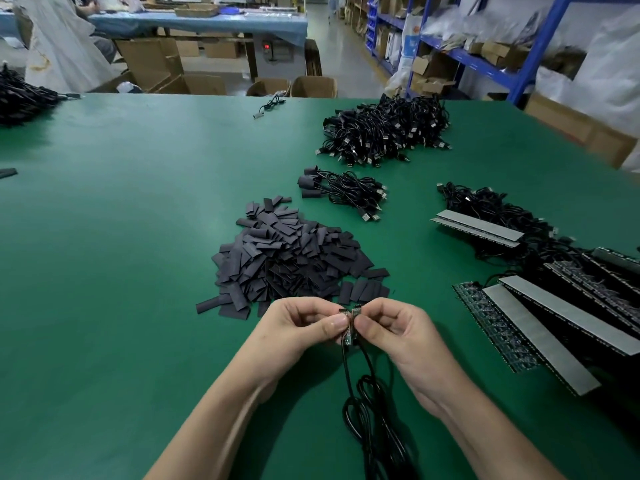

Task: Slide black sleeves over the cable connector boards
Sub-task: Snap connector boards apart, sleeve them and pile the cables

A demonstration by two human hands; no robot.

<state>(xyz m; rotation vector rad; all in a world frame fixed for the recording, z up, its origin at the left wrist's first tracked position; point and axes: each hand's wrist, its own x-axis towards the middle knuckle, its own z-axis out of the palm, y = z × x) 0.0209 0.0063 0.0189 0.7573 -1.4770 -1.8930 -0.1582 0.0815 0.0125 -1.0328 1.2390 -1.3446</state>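
Green table (pixel 121 237) fills the head view. Above it, the left hand (pixel 298 327) and right hand (pixel 398 327) pinch the connector boards (pixel 349 336) between thumbs and fingers. Their black cables (pixel 360 403) loop toward the person. The black sleeves (pixel 287 258) lie piled just beyond the hands.

Factory assembly floor with storage alongside. A big green-matted bench (pixel 138 202) carries bulk stock: a heap of black sleeves (pixel 287 258) in the middle, piled USB cables (pixel 384 129) far right, and strips of panelised boards (pixel 491 323) near right. Blue steel racking (pixel 478 62) with cartons stands far right. Open cardboard boxes (pixel 204 84) sit on the floor beyond, with a blue-covered bench (pixel 207 22) at the back.
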